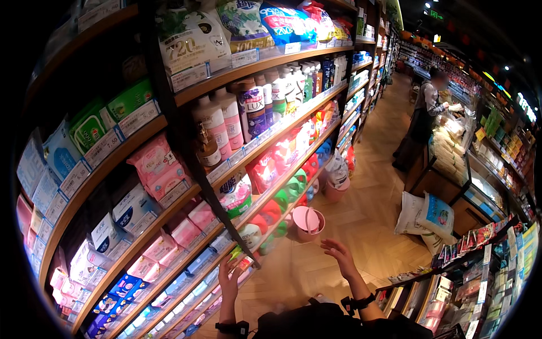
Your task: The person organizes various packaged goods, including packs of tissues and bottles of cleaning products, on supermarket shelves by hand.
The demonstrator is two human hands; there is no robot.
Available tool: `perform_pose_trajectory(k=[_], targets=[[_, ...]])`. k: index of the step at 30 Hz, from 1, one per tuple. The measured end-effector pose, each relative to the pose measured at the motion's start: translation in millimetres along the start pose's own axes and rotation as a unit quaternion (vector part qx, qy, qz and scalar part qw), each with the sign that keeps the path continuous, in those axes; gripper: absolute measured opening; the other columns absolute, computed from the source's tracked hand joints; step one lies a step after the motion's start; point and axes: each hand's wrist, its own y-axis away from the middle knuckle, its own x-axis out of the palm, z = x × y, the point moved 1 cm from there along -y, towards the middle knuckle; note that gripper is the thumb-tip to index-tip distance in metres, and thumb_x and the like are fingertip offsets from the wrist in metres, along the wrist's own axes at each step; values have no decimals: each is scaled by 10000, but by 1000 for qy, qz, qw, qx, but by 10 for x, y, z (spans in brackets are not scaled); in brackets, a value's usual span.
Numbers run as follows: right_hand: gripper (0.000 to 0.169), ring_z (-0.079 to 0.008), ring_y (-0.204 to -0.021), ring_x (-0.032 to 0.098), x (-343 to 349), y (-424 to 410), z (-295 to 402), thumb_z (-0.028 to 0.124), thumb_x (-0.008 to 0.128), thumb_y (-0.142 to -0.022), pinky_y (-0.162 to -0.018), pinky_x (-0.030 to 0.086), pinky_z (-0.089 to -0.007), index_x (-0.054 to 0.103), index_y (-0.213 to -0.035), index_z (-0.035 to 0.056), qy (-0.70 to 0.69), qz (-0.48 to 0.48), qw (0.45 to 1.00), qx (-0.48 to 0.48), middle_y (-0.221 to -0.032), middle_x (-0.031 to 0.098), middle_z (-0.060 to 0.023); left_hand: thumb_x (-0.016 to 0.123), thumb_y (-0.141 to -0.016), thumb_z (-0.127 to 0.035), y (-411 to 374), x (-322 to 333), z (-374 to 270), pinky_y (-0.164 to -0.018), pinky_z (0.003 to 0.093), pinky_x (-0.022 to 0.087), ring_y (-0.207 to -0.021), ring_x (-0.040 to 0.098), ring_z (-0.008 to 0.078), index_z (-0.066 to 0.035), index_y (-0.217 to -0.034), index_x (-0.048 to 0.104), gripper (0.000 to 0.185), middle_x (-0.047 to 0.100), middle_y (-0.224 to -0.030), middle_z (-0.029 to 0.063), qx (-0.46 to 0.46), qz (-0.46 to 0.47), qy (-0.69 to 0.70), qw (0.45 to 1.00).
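My left hand (228, 277) is raised in front of the lower shelves, fingers apart and holding nothing that I can make out. Just beyond its fingertips are a small green packet (235, 253) and a red-and-white packet (245, 263) by the dark shelf post (211, 199); whether the hand touches them, I cannot tell. Over the wooden floor (292, 275) my right hand (340, 257) hovers bare, its fingers spread. Past both hands stands a pink bucket (302, 236) with a pink lid (305, 218) resting in it.
Shelves on the left carry pink tissue packs (159, 165), LUX bottles (253, 108) and detergent bags (288, 23). Farther on is another pink bucket (337, 190). A person (425, 101) stands at a produce counter; sacks (436, 214) lie below it. Display racks (457, 292) flank my right.
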Motion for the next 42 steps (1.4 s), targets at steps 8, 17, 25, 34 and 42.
perform_pose_trajectory(k=[8, 17, 25, 34, 42], targets=[[458, -266, -1255, 586, -245, -487, -3, 175, 583, -974, -1033, 463, -387, 514, -1397, 15, -9, 37, 999, 4, -1369, 600, -148, 642, -895, -66, -270, 391, 89, -992, 356, 454, -1196, 593, 231, -30, -1399, 498, 525, 592, -1332, 124, -10, -7, -57, 998], [455, -251, -1220, 608, -1355, -1356, 192, 130, 573, -972, -1016, 474, -345, 494, -1400, -3, -62, 55, 997, -2, -1385, 583, -176, 655, -884, -64, -739, 1638, -114, -1016, 365, 422, -1232, 572, 220, -11, -1390, 484, 536, 532, -1410, 112, -12, -30, -30, 999], [472, -256, -1231, 602, -2058, -2099, 407, 122, 567, -969, -1028, 468, -350, 472, -1408, -23, -106, 122, 987, 24, -1379, 583, -187, 663, -890, -36, -937, 2523, -242, -1022, 374, 455, -1234, 576, 255, 8, -1388, 474, 535, 543, -1390, 138, 2, -71, -51, 996], [480, -265, -1262, 580, -1917, -2870, 507, 87, 573, -964, -1054, 461, -363, 458, -1410, -47, -93, 223, 970, 27, -1397, 561, -203, 654, -888, -37, -1170, 2811, -379, -996, 357, 440, -1222, 586, 213, -20, -1392, 477, 535, 562, -1385, 111, 13, -118, -96, 988], [465, -251, -1259, 577, -1143, -3607, 1154, 38, 588, -960, -1056, 456, -365, 470, -1403, -42, -27, 307, 951, -32, -1395, 565, -195, 705, -862, -74, -2211, 2851, -1020, -1037, 385, 450, -1224, 581, 279, 0, -1359, 524, 534, 571, -1356, 176, 156, -161, -246, 943]])
